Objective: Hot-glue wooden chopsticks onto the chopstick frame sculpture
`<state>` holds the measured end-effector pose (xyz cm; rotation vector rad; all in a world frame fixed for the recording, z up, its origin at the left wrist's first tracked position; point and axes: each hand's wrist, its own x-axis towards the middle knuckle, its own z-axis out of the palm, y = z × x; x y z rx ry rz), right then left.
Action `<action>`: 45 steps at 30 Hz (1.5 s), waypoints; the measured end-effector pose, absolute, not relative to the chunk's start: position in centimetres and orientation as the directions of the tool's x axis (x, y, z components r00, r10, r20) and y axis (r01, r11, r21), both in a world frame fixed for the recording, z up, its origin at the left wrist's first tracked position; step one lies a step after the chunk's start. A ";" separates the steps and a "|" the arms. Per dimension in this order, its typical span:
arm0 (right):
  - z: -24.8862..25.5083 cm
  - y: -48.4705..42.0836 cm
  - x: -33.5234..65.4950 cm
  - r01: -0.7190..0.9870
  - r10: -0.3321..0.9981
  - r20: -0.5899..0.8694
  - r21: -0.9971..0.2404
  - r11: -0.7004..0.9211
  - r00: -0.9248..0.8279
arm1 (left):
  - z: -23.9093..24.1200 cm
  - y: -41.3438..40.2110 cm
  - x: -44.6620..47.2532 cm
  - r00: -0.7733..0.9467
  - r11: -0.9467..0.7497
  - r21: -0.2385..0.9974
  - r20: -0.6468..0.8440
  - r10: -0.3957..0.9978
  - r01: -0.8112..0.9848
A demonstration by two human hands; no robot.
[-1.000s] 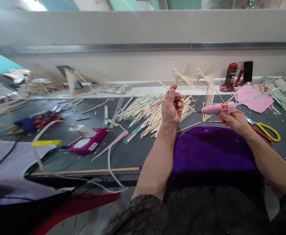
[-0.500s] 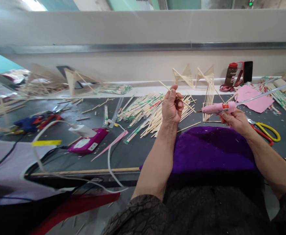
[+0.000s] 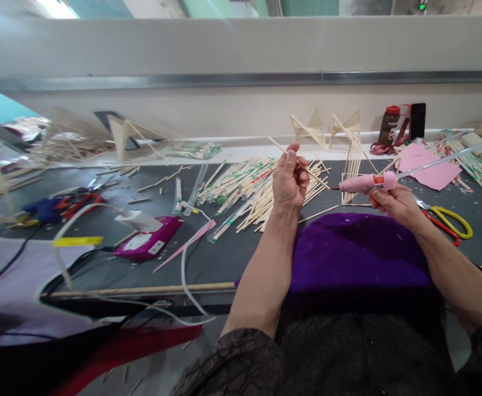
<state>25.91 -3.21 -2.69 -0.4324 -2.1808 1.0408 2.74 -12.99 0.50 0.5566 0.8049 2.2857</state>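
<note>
Right hand [image 3: 393,202] gripping glue gun [image 3: 365,183], nozzle pointing left. Left hand [image 3: 289,179] pinching a stick [image 3: 277,144], its lower end right at the glue gun's nozzle; can't tell if touching. Stick frame [image 3: 351,159] just behind the glue gun. Scissors [image 3: 427,207] to its right on the tabletop [image 3: 220,264], pile [image 3: 241,190] of sticks to its left, bottle [image 3: 389,125] behind it by the wall.

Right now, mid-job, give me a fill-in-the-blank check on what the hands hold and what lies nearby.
The right hand holds a glue gun whose body is coloured ____.
The left hand grips a wooden stick; the scissors lie nearer the ____ hand.
The bottle at the back has a ____ cap.

Missing words: pink; right; red.
</note>
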 end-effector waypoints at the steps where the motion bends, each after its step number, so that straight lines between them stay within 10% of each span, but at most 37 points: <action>1: -2.7 -3.2 25.9 0.001 0.545 0.435 -0.781 0.625 -0.716 | 0.5 -13.0 2.8 -0.701 -0.602 0.671 0.171 0.693 -0.432; 45: -2.4 -3.9 26.1 -0.045 0.561 0.456 -0.801 0.597 -0.691 | 0.0 -12.7 2.6 -0.687 -0.590 0.682 0.174 0.705 -0.433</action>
